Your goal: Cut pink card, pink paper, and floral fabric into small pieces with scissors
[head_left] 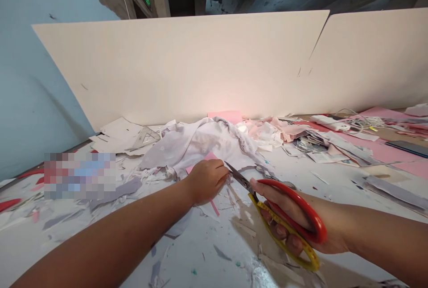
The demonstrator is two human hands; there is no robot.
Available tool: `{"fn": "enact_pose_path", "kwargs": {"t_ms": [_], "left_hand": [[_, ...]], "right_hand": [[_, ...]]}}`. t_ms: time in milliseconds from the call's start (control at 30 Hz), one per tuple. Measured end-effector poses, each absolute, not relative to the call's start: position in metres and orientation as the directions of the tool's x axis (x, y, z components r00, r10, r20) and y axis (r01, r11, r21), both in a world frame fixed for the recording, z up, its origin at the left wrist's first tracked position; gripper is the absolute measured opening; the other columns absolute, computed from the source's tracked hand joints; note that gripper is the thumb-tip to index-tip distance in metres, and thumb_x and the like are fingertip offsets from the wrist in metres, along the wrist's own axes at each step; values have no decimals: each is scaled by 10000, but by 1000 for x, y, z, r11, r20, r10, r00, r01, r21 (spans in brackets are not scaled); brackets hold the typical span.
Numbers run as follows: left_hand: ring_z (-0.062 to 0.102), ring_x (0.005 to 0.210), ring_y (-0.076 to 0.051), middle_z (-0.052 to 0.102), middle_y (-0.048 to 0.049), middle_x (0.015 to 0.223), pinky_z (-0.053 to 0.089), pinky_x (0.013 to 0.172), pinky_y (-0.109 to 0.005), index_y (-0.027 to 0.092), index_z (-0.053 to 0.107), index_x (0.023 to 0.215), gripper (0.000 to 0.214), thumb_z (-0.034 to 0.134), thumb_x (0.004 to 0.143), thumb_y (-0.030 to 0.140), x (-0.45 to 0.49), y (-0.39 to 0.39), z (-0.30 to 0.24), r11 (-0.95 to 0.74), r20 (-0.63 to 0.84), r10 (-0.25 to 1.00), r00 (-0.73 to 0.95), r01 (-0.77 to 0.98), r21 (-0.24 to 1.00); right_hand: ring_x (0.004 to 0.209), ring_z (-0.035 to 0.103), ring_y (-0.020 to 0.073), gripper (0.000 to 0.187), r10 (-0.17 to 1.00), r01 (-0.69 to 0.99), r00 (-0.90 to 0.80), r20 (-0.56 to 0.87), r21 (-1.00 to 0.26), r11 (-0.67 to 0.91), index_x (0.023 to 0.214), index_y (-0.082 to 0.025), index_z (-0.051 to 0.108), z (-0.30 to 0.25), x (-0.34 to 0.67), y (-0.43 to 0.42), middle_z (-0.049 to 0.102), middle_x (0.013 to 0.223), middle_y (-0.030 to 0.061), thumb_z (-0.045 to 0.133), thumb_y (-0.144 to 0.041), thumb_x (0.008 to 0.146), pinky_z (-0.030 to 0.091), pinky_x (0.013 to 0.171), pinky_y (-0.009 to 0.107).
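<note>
My right hand (287,221) grips a pair of scissors (297,203) with one red handle and one yellow-wrapped handle. Their narrow blades point up and left, the tips close beside the fingers of my left hand (207,182). That left hand is closed in a pinch on a piece of pink paper (211,156), which shows above the knuckles; the rest of it is hidden by the hand. Beneath the fingers a thin pink strip (214,207) shows. Behind the hands lies a crumpled pale lilac cloth (200,141).
Scraps and offcuts litter the white table (187,257). At the back stands a tall cream panel (187,69). To the right are pink sheets (411,167), a phone (408,148), and a white power strip (331,122) with cables. On the left lie cardboard pieces (115,134).
</note>
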State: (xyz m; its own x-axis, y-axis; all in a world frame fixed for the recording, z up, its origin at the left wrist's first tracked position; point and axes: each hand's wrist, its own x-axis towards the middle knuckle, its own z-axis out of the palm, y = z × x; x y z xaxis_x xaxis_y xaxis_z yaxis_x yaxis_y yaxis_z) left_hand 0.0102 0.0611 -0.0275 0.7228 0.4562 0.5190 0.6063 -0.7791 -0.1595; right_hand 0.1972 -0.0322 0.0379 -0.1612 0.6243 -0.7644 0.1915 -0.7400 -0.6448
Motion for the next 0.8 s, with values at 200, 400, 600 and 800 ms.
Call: {"fn": "enact_pose_path", "kwargs": {"t_ms": [200,400,600,800], "left_hand": [[459,624,-118,512,-19,692,341,563,-250,170,530,722,237,331,840,223,8,60,-25,-786,535,446,718,600,-150],[470,625,-114,517,-21,705,349,566,-247,169,535,740,256,315,852,237,9,60,-24,-785,546,440,713,601,-153],[468,615,-114,517,-25,701,350,567,-248,165,539,746,258,311,853,223,10,57,-22,-788,543,423,725,591,-174],[480,645,-117,511,-29,726,357,590,-251,169,532,767,261,294,859,224,10,57,-22,-783,535,430,727,596,-181]], "right_hand": [[338,319,46,519,671,197,-157,-725,-689,-698,567,-184,358,38,199,-30,373,412,-46,425,-693,640,222,291,142],[310,334,45,514,708,249,-169,-686,-725,-643,602,-185,370,41,194,-29,381,401,-58,416,-695,648,251,280,151],[287,347,57,493,727,271,-216,-652,-755,-597,653,-192,372,41,189,-25,390,391,-65,349,-681,703,287,277,167],[270,349,60,484,739,271,-224,-635,-769,-578,631,-193,351,38,186,-19,377,374,-67,278,-656,752,303,273,175]]}}
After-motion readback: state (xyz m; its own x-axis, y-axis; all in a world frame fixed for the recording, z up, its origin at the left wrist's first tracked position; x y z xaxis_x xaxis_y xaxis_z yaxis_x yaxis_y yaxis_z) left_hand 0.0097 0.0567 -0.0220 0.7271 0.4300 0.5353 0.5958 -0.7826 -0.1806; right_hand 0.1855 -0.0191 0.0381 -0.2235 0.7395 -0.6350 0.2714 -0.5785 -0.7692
